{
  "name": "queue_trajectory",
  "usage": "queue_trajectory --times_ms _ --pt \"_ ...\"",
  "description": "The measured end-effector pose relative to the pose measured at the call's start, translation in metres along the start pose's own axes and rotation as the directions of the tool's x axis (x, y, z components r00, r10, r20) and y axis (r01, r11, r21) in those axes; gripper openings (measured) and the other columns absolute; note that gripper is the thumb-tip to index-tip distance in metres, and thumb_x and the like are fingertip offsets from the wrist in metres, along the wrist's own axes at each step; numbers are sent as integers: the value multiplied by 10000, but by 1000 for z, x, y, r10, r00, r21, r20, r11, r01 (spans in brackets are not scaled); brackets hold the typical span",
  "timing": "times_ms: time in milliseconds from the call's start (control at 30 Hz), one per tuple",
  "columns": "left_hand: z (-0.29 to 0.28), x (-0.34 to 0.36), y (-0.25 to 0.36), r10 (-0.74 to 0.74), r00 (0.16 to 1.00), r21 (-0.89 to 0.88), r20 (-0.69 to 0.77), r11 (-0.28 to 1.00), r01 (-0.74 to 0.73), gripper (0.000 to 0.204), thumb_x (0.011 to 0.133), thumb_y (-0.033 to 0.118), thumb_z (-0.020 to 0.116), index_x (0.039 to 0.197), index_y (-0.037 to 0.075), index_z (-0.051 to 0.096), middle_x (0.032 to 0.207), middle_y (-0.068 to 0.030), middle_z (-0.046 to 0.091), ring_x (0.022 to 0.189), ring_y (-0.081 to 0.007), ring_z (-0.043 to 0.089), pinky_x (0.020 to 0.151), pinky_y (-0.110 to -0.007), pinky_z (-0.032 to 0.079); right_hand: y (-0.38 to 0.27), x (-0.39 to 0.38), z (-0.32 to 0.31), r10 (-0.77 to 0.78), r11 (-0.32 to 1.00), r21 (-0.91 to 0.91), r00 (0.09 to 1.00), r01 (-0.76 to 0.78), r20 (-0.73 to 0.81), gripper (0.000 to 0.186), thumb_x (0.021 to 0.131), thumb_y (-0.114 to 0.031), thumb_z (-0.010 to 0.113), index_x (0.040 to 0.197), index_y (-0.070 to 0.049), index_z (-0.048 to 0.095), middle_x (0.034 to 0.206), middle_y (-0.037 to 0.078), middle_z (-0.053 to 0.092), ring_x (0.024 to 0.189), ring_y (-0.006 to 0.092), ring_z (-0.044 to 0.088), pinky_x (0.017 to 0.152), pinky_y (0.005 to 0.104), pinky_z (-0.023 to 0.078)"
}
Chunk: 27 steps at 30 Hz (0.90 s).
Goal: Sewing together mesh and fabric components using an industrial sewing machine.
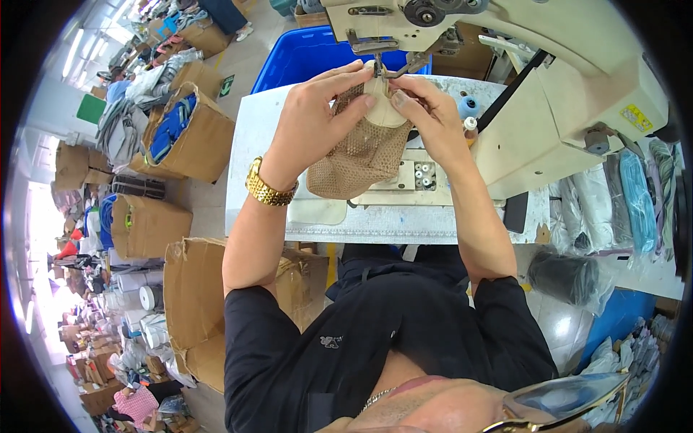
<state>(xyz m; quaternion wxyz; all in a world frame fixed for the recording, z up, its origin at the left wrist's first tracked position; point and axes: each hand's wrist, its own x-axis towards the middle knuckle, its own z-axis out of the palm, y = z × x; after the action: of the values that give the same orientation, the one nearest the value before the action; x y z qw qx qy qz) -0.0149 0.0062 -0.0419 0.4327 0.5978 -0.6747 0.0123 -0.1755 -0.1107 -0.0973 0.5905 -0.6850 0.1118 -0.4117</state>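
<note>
A tan mesh fabric piece (361, 155), shaped like a pouch with a cream-coloured part (381, 108) at its upper end, is at the needle area (377, 66) of a cream sewing machine (534, 137). From the left, my left hand (321, 112) grips its edge, thumb laid over the cream part and fingers reaching up beside the needle. Opposite it, my right hand (429, 112) pinches the right edge between thumb and forefinger. The lower mesh hangs loose and creased above the machine's metal plate (415, 177). Exactly where the needle meets the fabric is hidden.
Behind the white worktable (253, 155) stands a blue bin (296, 58). A blue thread spool (469, 107), a small bottle (471, 126) and a dark flat object (515, 212) lie right. Cardboard boxes (195, 137) line the left; plastic-wrapped rolls (635, 195) are at right.
</note>
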Motion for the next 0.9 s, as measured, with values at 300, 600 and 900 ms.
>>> queue_trajectory --times_ms 300,600,900 --pt "2 -1 14 -59 998 142 -9 988 60 406 816 249 746 1149 25 686 1213 -194 645 1030 -294 672 870 -358 532 3 0 -3 -36 999 -39 999 36 0 327 876 -129 638 1161 31 648 1042 51 612 918 113 568 821 247 436" --pt "4 0 18 -2 1000 187 4 982 1 579 728 301 816 1186 -14 653 1232 -203 632 1062 -308 657 908 -357 518 7 6 -6 -29 994 -107 1000 29 5 230 920 -100 592 1105 18 662 1038 40 629 947 111 563 833 251 426" --pt "2 4 4 -185 978 -94 100 976 195 553 782 271 808 1207 -35 632 1115 -182 692 947 -203 690 837 -308 531 8 10 -6 23 998 -60 1000 -23 8 273 870 -157 663 1078 20 676 1019 64 619 924 132 578 826 256 440"
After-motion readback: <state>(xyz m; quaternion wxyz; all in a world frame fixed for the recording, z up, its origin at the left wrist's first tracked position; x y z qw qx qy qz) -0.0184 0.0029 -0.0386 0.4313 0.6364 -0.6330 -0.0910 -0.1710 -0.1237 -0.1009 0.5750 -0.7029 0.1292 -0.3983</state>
